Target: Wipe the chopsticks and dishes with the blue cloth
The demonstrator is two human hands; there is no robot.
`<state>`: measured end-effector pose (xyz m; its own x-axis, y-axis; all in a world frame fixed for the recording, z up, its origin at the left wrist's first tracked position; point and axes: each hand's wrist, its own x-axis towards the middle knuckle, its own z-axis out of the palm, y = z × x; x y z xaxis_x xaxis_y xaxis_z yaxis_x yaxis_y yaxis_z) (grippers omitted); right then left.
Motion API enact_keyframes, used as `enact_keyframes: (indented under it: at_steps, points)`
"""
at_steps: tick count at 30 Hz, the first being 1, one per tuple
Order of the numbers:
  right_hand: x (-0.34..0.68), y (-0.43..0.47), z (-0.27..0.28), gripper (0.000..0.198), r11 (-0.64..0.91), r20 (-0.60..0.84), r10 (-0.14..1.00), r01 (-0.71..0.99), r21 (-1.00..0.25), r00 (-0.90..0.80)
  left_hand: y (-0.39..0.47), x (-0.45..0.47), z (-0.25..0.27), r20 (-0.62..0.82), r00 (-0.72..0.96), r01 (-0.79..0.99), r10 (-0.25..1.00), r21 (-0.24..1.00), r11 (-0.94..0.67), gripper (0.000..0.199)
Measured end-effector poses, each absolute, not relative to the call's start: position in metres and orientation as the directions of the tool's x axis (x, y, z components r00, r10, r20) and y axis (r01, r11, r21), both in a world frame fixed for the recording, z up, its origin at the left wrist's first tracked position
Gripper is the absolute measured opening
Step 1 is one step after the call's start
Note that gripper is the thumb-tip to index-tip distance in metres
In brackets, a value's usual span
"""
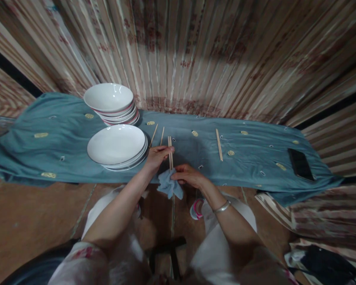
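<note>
My left hand (pixel 158 156) is closed on a pair of light wooden chopsticks (pixel 170 142), held close together and pointing away from me. At their near end, my right hand (pixel 188 175) pinches a light blue cloth (pixel 169 185) wrapped about the sticks. Two loose chopsticks (pixel 162 135) lie just beyond my left hand, beside a stack of white plates (pixel 117 144). Another pair of chopsticks (pixel 218 144) rests side by side on the cloth-covered table, right of my hands.
White bowls (pixel 109 98) with reddish bands are stacked behind the plates. A green-blue tablecloth (pixel 255 154) covers the long table. Near its right end lies a black phone (pixel 300 164). A striped curtain (pixel 178 59) hangs along the back. A dark bag (pixel 326 263) is at lower right.
</note>
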<state>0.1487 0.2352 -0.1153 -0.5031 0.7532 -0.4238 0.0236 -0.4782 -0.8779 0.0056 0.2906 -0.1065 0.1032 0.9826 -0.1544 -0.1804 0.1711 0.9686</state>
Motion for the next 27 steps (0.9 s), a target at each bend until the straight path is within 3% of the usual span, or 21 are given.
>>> enact_keyframes:
  at_steps: [15,27]
  points:
    - [0.149,0.220,-0.118,0.027,-0.485,-0.449,0.644,0.125,-0.866,-0.619,0.294,0.006,-0.107,-0.156,0.085,-0.229,0.984,0.958,0.172,0.028]
    - [0.162,0.223,-0.112,0.024,-0.472,-0.456,0.691,0.127,-0.872,-0.561,0.292,0.008,-0.110,-0.206,0.197,-0.173,0.959,0.955,0.240,0.032]
